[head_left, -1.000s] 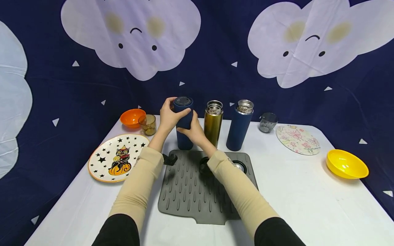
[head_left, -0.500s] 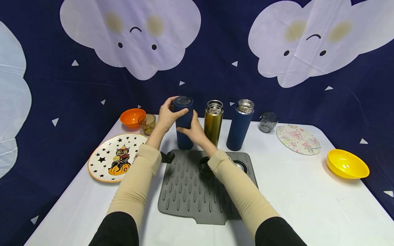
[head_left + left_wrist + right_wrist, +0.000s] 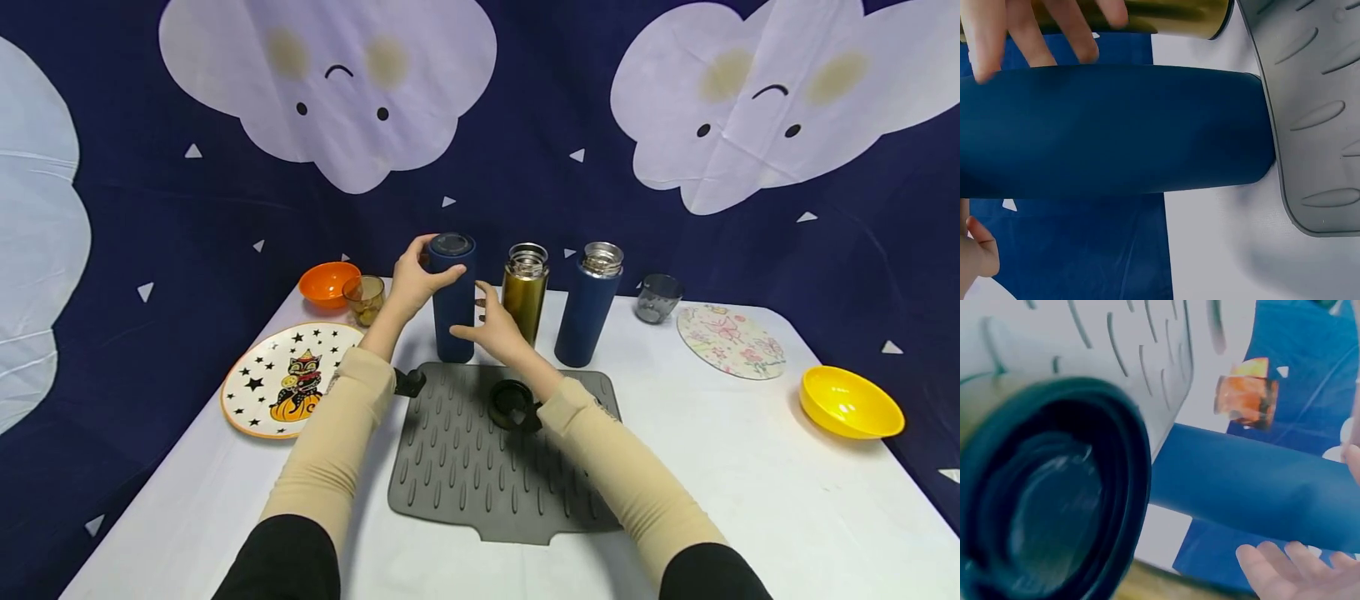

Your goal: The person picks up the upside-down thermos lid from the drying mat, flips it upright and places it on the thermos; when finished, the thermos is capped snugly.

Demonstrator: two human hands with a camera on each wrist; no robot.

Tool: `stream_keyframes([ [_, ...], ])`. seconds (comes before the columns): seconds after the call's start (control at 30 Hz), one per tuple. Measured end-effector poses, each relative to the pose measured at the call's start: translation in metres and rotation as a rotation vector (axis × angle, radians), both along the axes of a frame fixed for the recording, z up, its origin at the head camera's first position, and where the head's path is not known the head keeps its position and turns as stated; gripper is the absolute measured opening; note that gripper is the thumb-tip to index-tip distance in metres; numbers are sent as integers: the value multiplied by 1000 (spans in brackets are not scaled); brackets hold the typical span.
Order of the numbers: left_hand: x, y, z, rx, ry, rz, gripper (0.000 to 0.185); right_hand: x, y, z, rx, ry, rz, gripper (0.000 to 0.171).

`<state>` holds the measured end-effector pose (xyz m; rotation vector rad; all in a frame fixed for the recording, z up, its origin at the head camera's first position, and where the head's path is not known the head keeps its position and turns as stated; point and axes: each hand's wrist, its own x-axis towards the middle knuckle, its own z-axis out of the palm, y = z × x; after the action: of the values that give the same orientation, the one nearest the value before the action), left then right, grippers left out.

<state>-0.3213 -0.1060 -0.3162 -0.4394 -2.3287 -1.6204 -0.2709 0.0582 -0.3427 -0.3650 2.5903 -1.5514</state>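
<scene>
Bench [image 3: 750, 483]: we see white cloth under everything.
Mat [image 3: 480, 475]: grey, ribbed, a black lid [image 3: 512, 404] lying on it.
Blue flask [image 3: 453, 300]: upright at the mat's far edge, just beside the gold flask [image 3: 523, 293].
Left hand [image 3: 415, 279]: we've got it curled round the blue flask's top.
Right hand [image 3: 491, 331]: fingers spread, just off the flask.

Head view high, forward-down; wrist views close — share blue flask [image 3: 453, 296].
</scene>
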Motion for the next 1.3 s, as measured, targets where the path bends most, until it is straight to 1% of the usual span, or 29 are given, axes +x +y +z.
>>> stream_keyframes([
  [0.2,3,1,2,-3,7,-8,64,28,33,7,-5,10,65,71],
  [0.27,4,1,2,-6,3,-4,65,35,44,6,-10,21,80,66],
  [0.4,5,2,3,-3,-13,4,65,46,66,0,0,45,68,60],
  [0.5,7,3,2,24,-21,-2,66,53,82,-6,-9,60,57,58],
  [0.53,12,5,4,34,-26,-10,67,55,87,-8,-21,68,59,57],
  [0.57,16,6,6,43,-25,-16,69,59,91,-6,-33,70,62,57],
  [0.67,22,10,0,60,-16,-18,78,64,105,-10,-43,74,58,57],
  [0.73,28,12,-5,65,-10,-9,83,67,114,-13,-52,76,50,57],
  [0.77,27,12,-11,70,-2,1,85,68,118,-15,-51,74,43,56],
  [0.8,28,12,-17,79,3,11,87,66,123,-21,-55,76,33,56],
  [0.93,47,14,-32,153,6,54,89,66,138,-32,-78,77,-6,54],
  [1.03,62,18,-42,205,-18,90,85,66,149,-39,-84,60,-51,56],
  [1.1,71,22,-48,222,-37,98,80,67,155,-43,-75,47,-81,56],
  [1.17,79,26,-51,231,-51,82,73,67,160,-46,-63,40,-109,56],
  [1.2,82,28,-53,231,-55,62,69,67,162,-47,-59,37,-122,56],
  [1.3,90,35,-55,195,-79,-31,62,67,167,-49,-62,32,-149,56],
])
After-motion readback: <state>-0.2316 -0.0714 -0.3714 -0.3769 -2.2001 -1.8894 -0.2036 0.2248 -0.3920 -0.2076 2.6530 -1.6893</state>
